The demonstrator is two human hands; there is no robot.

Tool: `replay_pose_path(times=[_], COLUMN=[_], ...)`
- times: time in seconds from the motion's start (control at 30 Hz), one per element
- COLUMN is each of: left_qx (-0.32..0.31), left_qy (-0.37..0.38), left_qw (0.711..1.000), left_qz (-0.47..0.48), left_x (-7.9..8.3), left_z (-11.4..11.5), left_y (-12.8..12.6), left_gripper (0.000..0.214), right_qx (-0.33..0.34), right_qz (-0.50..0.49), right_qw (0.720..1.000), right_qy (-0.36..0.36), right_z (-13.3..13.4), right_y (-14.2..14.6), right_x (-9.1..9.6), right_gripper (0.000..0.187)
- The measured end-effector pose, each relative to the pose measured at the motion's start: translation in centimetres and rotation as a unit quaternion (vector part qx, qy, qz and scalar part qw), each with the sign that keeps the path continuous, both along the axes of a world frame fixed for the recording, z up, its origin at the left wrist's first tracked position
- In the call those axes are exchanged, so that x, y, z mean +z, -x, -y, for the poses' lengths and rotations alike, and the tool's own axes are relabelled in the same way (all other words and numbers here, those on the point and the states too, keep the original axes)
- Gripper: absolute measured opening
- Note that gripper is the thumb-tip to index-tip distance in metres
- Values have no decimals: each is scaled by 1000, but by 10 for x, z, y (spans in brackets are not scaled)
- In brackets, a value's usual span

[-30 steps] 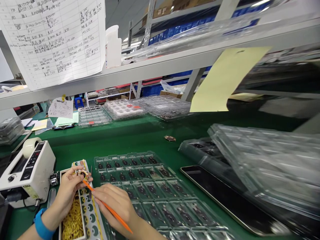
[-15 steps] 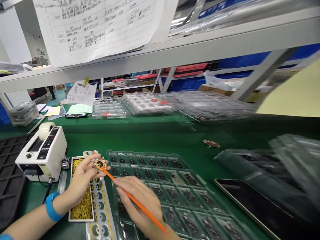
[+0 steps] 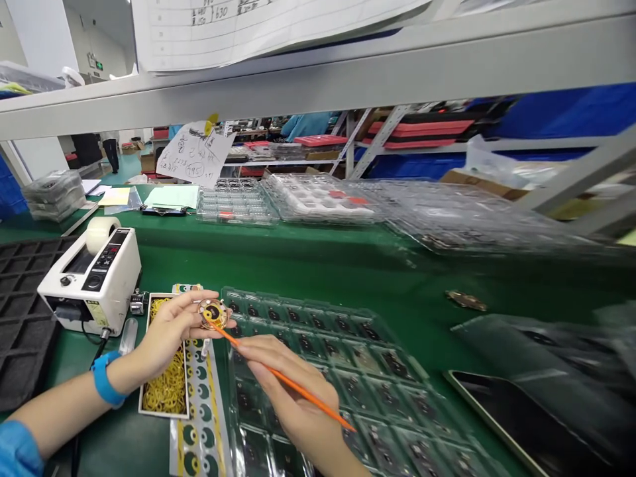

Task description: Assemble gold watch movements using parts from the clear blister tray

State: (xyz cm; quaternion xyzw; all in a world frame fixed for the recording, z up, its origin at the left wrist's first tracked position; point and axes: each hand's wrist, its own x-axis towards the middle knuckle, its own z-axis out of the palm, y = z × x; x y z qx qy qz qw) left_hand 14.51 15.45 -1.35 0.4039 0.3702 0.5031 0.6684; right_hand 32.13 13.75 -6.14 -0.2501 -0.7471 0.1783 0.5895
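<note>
My left hand (image 3: 171, 328) pinches a small round part (image 3: 213, 313) with a gold ring and a dark centre, held above a white box of yellow rings (image 3: 166, 371). My right hand (image 3: 288, 391) grips a thin orange stick (image 3: 283, 377) like a pen, and its tip touches the round part. Under both hands lies a clear plastic tray (image 3: 348, 371) with rows of small dark parts in its pockets. A strip of round stickers (image 3: 201, 411) lies between the box and the tray. A blue band is on my left wrist.
A white tape dispenser (image 3: 92, 278) stands at the left beside a black pocketed tray (image 3: 22, 318). Clear trays (image 3: 318, 202) line the far side of the green table. One loose part (image 3: 464, 300) lies at the right, near a dark flat panel (image 3: 527, 424). A grey shelf (image 3: 318, 79) hangs overhead.
The view has swung left and down, so the bench shifted right in the picture. Both hands keep the same hold, with the stick tip still on the round part.
</note>
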Motion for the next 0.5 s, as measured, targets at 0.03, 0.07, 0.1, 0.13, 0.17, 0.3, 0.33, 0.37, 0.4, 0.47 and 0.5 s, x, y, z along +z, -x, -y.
replay_pose_path(times=[0.03,0.07,0.1,0.13,0.17,0.3,0.33,0.37,0.4,0.47,0.5], left_qx=[2,4,7,11,14,17,18,21,26,32,31], left_qy=[2,5,8,11,16,49,59,67,73,75,72], left_qw=[1000,1000,1000,1000,1000,999,998,998,997,997,997], left_qz=[2,2,0,-3,-8,-7,-4,0,2,1,-2], left_x=[0,0,-1,-1,-2,-4,-5,-6,-6,-8,-9], left_z=[0,-1,-1,-1,-1,-1,-2,-2,-3,-3,-2], left_y=[0,0,0,0,0,-1,-2,-3,-4,-6,-7], left_gripper=[29,29,29,30,31,37,38,39,40,42,43], right_qx=[6,7,4,-3,-12,-37,-41,-48,-57,-86,-102], right_qz=[15,34,58,86,115,205,207,199,183,133,108], right_qw=[1000,998,995,990,982,951,948,950,954,968,974], right_qy=[-22,-50,-82,-116,-148,-230,-237,-237,-231,-193,-169], right_z=[-1,-1,-2,-2,-3,-4,-3,-1,0,3,5], right_y=[0,0,0,0,0,-2,-3,-3,-3,-3,-2], right_x=[0,0,-1,-1,-2,-6,-6,-6,-6,-6,-5], right_gripper=[29,30,31,31,31,27,26,24,23,23,24])
